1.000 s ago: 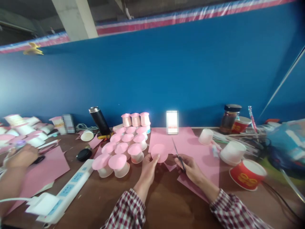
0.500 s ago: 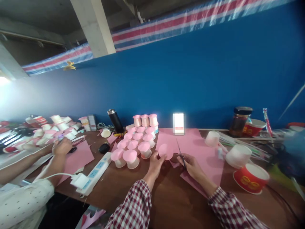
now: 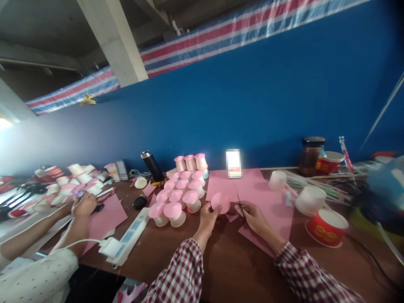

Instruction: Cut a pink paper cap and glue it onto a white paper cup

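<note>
My left hand [image 3: 206,216] pinches a round pink paper disc [image 3: 220,202] by its lower edge, just above the brown table [image 3: 227,265]. My right hand [image 3: 254,216] grips small scissors [image 3: 240,205], blades pointing up and nearly together beside the disc's right edge. Both hands hover over the near edge of large pink paper sheets [image 3: 268,204]. Left of my hands stands a cluster of several white cups topped with pink discs [image 3: 178,198].
A white power strip [image 3: 128,231] and black flask [image 3: 153,165] lie to the left. A red paper cup [image 3: 326,227], white cups [image 3: 311,200], a jar [image 3: 311,155] and straws crowd the right. A co-worker's hands [image 3: 83,204] work over pink paper at far left.
The view has swung up and left, bringing the co-worker's arms into sight. My hands keep their hold on the disc and scissors, almost unmoved.
</note>
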`<action>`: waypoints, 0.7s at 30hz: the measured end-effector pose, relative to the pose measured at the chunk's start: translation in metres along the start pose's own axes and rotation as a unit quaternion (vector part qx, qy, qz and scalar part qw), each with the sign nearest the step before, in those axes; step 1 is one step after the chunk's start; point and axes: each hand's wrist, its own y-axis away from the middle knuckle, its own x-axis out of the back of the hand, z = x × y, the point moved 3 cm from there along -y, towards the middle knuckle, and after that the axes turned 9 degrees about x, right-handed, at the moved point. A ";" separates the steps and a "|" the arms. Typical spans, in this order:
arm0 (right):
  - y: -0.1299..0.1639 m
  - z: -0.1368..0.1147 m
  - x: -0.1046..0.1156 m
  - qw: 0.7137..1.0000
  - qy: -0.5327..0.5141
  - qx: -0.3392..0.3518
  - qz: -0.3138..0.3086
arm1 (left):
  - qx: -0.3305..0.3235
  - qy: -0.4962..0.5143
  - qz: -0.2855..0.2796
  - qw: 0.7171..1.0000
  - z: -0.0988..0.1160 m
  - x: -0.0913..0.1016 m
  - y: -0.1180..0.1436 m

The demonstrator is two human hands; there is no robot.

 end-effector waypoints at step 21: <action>-0.001 -0.004 -0.003 0.999 0.023 -0.013 0.034 | -0.005 0.009 -0.041 0.999 0.001 -0.002 0.002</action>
